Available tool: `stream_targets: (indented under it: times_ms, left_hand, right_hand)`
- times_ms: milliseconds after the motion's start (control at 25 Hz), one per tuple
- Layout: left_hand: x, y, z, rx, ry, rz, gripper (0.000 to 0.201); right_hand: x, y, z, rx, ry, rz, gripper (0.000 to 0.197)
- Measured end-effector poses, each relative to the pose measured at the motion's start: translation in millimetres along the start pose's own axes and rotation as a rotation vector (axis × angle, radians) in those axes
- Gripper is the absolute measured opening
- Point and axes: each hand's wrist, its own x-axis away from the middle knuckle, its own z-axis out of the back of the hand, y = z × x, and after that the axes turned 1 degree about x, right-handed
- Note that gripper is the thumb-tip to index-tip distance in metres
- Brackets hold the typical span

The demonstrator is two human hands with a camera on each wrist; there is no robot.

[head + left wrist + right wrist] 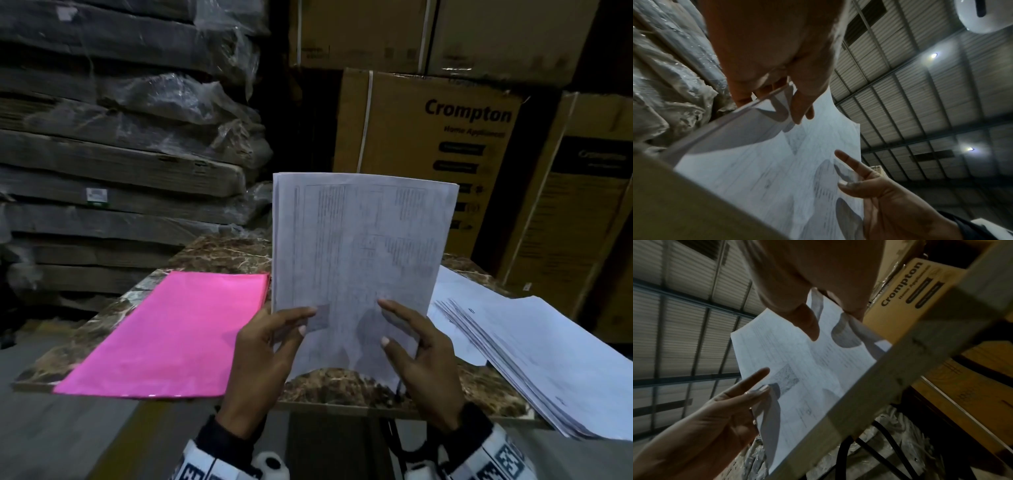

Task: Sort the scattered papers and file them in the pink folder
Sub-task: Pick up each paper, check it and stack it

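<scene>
I hold a stack of printed papers point(359, 246) upright in front of me, its bottom edge low over the marble table point(222, 253). My left hand point(274, 339) grips its lower left edge, thumb in front and fingers behind. My right hand point(411, 346) grips the lower right edge the same way. In the left wrist view the left hand point(789, 100) pinches the stack point(766, 170). In the right wrist view the right hand point(813, 318) pinches the stack point(797, 353). The pink folder point(171, 335) lies closed and flat on the table, to the left of the stack.
A fanned pile of loose papers point(531, 359) lies on the table's right side, overhanging its front edge. Cardboard boxes point(438, 144) stand behind the table. Plastic-wrapped flat packs point(120, 137) are stacked at the back left.
</scene>
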Motion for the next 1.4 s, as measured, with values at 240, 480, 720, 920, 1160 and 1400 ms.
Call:
stream_targets:
  times_ms: [240,480,720,920,1160,1400]
  left_hand:
    - [1,2,2,0.011,0.02,0.017,0.03]
    - [8,3,3,-0.065,0.094,-0.029,0.026]
    - [24,-8,-4,-0.106,0.06,0.005,0.04]
    - [19,3,-3,-0.098,0.073,-0.023,0.037]
    - [-6,10,16,-0.213,0.15,-0.038,0.028]
    - [-15,31,32,-0.471,0.221,0.094,0.029]
  right_hand:
    - [0,-5,-4,0.007,-0.019,-0.051,0.046]
    - [-3,-26,-7,-0.001,0.022,-0.008,0.038]
    - [13,3,-23,0.031,-0.009,-0.092,0.048]
    - [2,-5,-17,0.035,0.017,-0.118,0.052]
    - [-34,-26,11,0.045,-0.165,-0.221,0.058]
    - [-61,-41,39,0.347,-0.447,-0.043,0.065]
